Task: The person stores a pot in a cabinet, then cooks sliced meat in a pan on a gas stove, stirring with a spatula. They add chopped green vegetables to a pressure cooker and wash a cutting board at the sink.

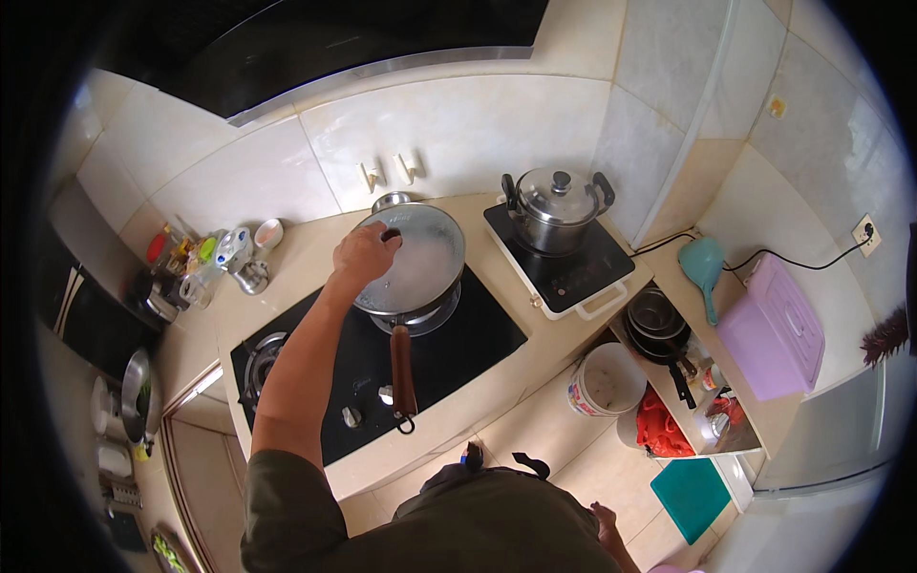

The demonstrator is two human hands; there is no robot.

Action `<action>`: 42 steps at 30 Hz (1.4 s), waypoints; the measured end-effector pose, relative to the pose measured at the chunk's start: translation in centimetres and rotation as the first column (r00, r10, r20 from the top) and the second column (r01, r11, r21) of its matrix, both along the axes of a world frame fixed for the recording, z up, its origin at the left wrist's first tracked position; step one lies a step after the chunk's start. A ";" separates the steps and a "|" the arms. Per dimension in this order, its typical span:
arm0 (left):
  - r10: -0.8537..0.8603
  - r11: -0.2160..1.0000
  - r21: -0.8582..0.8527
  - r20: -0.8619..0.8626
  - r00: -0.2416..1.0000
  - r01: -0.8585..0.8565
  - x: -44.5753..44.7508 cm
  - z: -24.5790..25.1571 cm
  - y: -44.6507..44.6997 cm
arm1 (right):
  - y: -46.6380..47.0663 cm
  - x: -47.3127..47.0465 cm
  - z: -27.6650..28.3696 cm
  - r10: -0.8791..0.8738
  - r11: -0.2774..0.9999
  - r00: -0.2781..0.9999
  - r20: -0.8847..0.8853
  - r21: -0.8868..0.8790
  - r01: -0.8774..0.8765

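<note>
My left hand (pixel 364 252) is closed round the dark knob of a glass lid (pixel 430 251), its inside fogged. The lid covers a frying pan over the right burner of a black glass gas hob (pixel 473 315). The pan's brown handle (pixel 402 372) points towards me, past the control knobs. What lies under the glass is hidden by the fog. My right hand (pixel 605 517) hangs low beside my body at the lower right, partly hidden by my shirt; whether it holds anything does not show.
A lidded steel pot (pixel 555 215) stands on a portable cooktop (pixel 587 276) to the right. Jars and a moka pot (pixel 247 268) stand at the left, near a small bowl (pixel 269 233). A white bucket (pixel 609 379) and a purple box (pixel 774 336) are at the right.
</note>
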State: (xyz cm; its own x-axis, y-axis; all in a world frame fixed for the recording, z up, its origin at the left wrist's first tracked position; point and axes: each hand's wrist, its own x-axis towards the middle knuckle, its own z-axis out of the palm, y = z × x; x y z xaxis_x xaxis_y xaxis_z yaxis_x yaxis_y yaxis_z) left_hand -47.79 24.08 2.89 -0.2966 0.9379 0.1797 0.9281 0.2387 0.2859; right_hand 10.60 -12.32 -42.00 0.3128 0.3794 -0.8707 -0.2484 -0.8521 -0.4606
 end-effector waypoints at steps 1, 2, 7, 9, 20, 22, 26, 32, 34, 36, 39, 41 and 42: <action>-0.014 0.998 -0.054 -0.015 1.000 0.013 0.0 0.1 0.9 | -1.3 -0.7 -0.5 -0.051 0.997 0.999 0.015 0.060 0.050; -0.032 0.995 -0.093 -0.033 0.999 0.029 -0.1 0.1 1.5 | -2.1 -1.3 -1.1 -0.069 0.994 0.997 -0.017 0.087 0.071; -0.102 0.972 -0.226 -0.156 0.983 0.065 -0.3 -0.7 4.0 | -6.0 -3.7 -0.6 0.334 0.931 0.894 0.298 0.046 -0.363; -0.115 0.979 -0.187 -0.176 0.978 0.082 -0.4 -1.6 4.5 | -6.5 -4.4 0.3 0.309 0.940 0.903 0.299 0.045 -0.337; -0.174 0.916 0.401 0.344 0.923 0.023 -10.1 8.2 4.5 | -3.7 -6.3 -0.5 -0.147 0.986 0.988 0.039 0.083 0.144; -0.103 0.952 0.287 0.629 0.771 -0.107 -11.7 11.0 3.1 | -2.2 -6.7 -0.7 -0.191 0.981 0.981 0.039 0.050 0.189; -0.209 0.900 0.340 0.886 0.414 -0.273 -12.5 11.2 1.6 | 0.8 -8.0 0.3 -0.126 0.989 0.991 0.043 0.081 0.122; -0.286 0.929 0.296 0.955 0.078 -0.221 -15.3 6.7 1.1 | 3.1 -8.2 3.8 -0.122 0.992 0.993 -0.007 0.042 0.122; -0.276 0.939 0.263 0.961 -0.026 -0.220 -16.1 5.7 1.6 | 2.9 -8.1 4.6 -0.122 0.992 0.992 -0.008 0.035 0.122; -0.298 0.928 0.267 0.951 -0.087 -0.258 -16.2 5.0 2.4 | 2.5 -8.0 5.0 -0.116 0.993 0.992 0.047 0.006 0.116; -0.344 0.939 0.315 0.877 -0.337 -0.138 -16.2 5.0 4.3 | 2.0 -8.5 5.4 -0.092 0.995 0.993 0.073 -0.029 0.095; -0.273 0.961 0.229 0.874 -0.403 -0.156 -15.9 4.9 7.3 | 1.8 -9.1 5.3 -0.110 0.992 0.991 0.070 -0.060 0.114; -0.259 0.962 0.188 0.865 -0.430 -0.199 -15.6 4.6 9.2 | 1.7 -9.4 5.1 -0.115 0.991 0.991 0.068 -0.064 0.119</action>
State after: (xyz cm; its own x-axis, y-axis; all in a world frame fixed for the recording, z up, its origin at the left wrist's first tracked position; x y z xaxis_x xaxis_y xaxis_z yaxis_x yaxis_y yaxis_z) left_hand -63.43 33.31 7.49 -0.2173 0.9623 -0.1634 -0.6986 -0.0364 0.7146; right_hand 1.16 -10.63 -36.86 0.4073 0.2779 -0.8700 -0.3202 -0.8487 -0.4210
